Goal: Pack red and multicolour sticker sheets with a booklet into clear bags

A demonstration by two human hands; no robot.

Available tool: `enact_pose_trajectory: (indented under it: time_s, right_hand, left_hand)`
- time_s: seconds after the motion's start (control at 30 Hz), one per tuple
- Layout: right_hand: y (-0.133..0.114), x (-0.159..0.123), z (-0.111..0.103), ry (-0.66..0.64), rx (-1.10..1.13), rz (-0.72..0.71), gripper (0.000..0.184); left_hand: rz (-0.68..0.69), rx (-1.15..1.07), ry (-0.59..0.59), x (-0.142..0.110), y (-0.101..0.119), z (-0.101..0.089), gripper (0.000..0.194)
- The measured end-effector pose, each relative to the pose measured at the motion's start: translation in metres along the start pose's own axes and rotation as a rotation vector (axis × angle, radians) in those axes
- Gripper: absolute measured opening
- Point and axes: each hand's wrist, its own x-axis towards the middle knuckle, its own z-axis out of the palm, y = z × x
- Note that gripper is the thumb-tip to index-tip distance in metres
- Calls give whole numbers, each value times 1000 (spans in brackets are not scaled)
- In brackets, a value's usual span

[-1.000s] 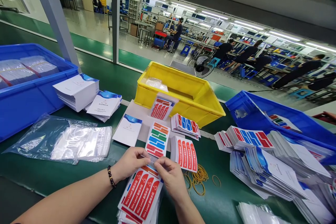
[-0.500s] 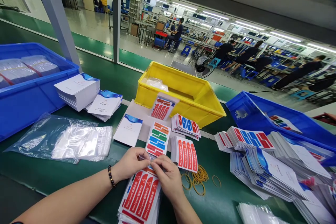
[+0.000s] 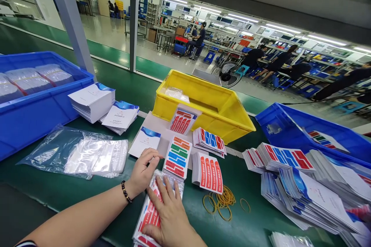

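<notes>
See bagged label pile (image 3: pixel 148 214) under spread R hand (image 3: pixel 171 207); can't tell pinch of L hand (image 3: pixel 145 171). Unbagged yet: label sheets (image 3: pixel 210 173) + booklets (image 3: pixel 89 94).

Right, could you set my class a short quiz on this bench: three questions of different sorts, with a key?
1. Multiple choice. What does the right hand lie flat on?
A) the fan
B) the booklets
C) the bagged sheets
2. True or false: the yellow bin stands between the left blue bin and the right blue bin.
3. Short answer. What is worn on the wrist of the left hand?

Key:
1. C
2. True
3. A beaded bracelet
</notes>
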Motion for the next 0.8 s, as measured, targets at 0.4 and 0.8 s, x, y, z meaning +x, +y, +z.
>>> enact_pose_trajectory:
  time_s: [0.4,0.8]
  right_hand:
    - [9,-3,-4,253,-50,-87,82]
    - [10,0,-32,750,64,-195,19]
  left_hand:
    - [-33,192,-17,0,36,-51,25]
    - [-561,984,-287,-5,-8,-129,16]
